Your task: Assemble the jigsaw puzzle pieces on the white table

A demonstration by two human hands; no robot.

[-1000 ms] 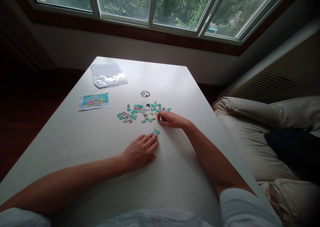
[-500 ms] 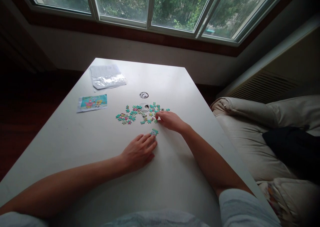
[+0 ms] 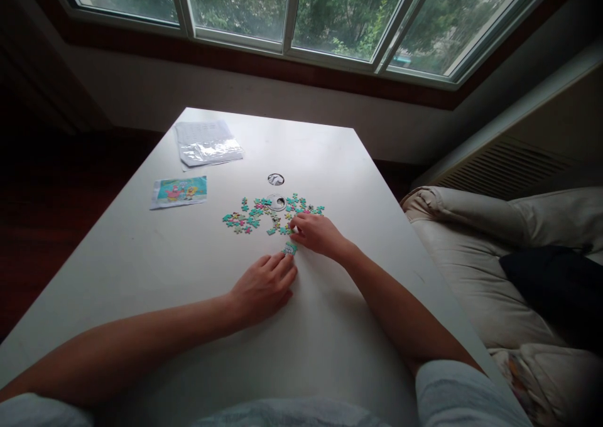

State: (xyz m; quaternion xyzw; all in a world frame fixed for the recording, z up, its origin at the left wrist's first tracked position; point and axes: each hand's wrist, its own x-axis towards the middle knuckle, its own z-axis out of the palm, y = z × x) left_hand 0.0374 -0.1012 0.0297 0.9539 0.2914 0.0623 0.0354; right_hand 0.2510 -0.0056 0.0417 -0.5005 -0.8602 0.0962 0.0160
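Note:
Several small teal and pink puzzle pieces (image 3: 257,213) lie scattered in the middle of a white table (image 3: 141,270). My left hand (image 3: 264,286) rests flat on the table, fingers stretched out, its fingertips touching a small joined cluster of pieces (image 3: 289,248). My right hand (image 3: 316,233) lies at the near right edge of the scatter, fingers curled in a pinch on a puzzle piece just above that cluster.
A puzzle picture card (image 3: 179,191) lies at the left, a clear plastic bag over paper (image 3: 207,143) at the far left. Two round cable holes (image 3: 276,179) sit mid-table. A cream sofa (image 3: 494,264) with a dark cushion (image 3: 556,282) stands right. Windows run along the far wall.
My right hand has drawn back from the scatter toward the joined cluster by my left fingertips. My left hand has stayed in place.

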